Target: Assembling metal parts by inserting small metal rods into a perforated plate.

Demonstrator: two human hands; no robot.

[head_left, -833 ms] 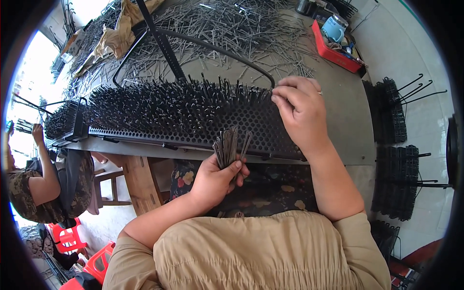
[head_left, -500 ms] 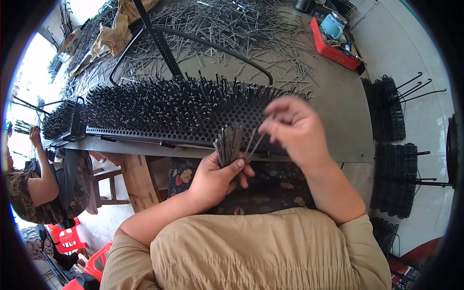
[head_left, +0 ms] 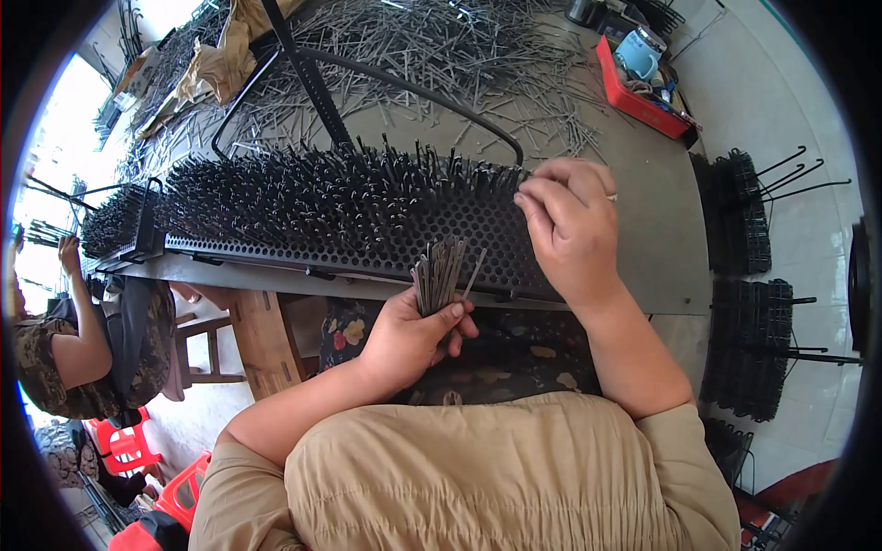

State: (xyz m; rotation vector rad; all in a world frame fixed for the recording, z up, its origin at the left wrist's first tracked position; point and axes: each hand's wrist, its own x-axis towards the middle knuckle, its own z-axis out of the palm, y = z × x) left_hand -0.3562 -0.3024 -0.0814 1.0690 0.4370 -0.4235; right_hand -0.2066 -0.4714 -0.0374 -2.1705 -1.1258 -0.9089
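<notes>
My left hand [head_left: 418, 331] is wrapped round a bundle of thin dark metal rods [head_left: 441, 275], held upright in front of my lap. One rod [head_left: 475, 272] leans out to the right of the others. My right hand [head_left: 574, 216] is over the right end of a black perforated rack [head_left: 501, 262], fingers pinched together. Whatever is in that pinch is too small or hidden to make out. Many dark rods [head_left: 303, 202] stand upright in the rack's holes, their tips bent; bare holes show toward its right end.
A heap of loose rods [head_left: 404, 55] covers the back of the table, behind a bent black bar [head_left: 413, 89]. At the back right a red tray [head_left: 643, 110] holds a blue mug [head_left: 638, 53]. Another person [head_left: 83, 340] sits at the left. Black racks [head_left: 749, 349] hang at the right.
My right hand has moved up and away from the bundle, over the rack's right end, its fingers now pinched. One rod fewer sticks out beside the bundle. My left hand has stayed in place.
</notes>
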